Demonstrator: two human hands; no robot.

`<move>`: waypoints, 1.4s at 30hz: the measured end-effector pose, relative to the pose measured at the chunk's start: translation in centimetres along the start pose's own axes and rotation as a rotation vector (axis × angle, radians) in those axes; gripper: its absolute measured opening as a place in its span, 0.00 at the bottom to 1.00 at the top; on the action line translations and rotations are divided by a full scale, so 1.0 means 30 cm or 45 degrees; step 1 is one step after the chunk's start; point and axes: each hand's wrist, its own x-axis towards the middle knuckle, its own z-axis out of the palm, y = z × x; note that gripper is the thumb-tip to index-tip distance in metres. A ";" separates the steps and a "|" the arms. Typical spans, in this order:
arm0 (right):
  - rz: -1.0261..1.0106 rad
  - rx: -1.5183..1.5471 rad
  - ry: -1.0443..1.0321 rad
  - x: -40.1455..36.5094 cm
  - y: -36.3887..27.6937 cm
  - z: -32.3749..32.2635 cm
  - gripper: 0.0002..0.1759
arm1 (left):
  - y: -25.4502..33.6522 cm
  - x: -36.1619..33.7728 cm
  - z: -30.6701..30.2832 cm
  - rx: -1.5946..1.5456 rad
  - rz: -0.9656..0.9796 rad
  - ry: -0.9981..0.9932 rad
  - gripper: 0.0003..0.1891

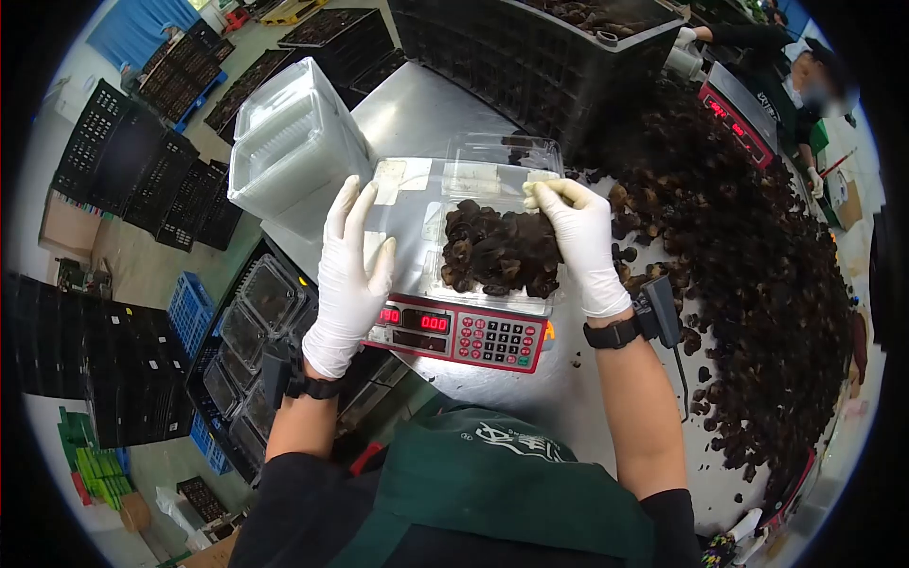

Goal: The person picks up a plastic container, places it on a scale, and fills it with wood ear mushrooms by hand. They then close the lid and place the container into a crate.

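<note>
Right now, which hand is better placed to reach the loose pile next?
Right, I'd judge. The right hand is nearer the loose dark pile. The left hand is open, but at the opposite side of the scale, with the dark clump between it and the pile.

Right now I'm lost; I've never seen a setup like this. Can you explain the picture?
No robot here: one camera, worn on a person's head, looks down at their white-gloved left hand and right hand. On the metal table, a digital scale bears dark mushrooms, apparently wood ears, in clear plastic packaging. Around it are a stack of clear containers and a large mushroom pile. The left hand is open and empty; the right pinches beside the mushrooms, its grip unclear.
</note>
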 end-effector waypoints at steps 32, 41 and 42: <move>0.823 0.943 0.176 -0.525 0.261 -0.587 0.23 | 0.025 0.338 0.166 -0.763 -0.184 -0.434 0.29; 0.744 0.771 -0.383 -0.413 0.144 -0.338 0.24 | 0.068 0.070 0.018 -0.336 0.074 -0.600 0.32; 0.740 0.714 -0.411 -0.403 0.129 -0.315 0.24 | 0.068 0.067 0.021 -0.385 0.043 -0.582 0.31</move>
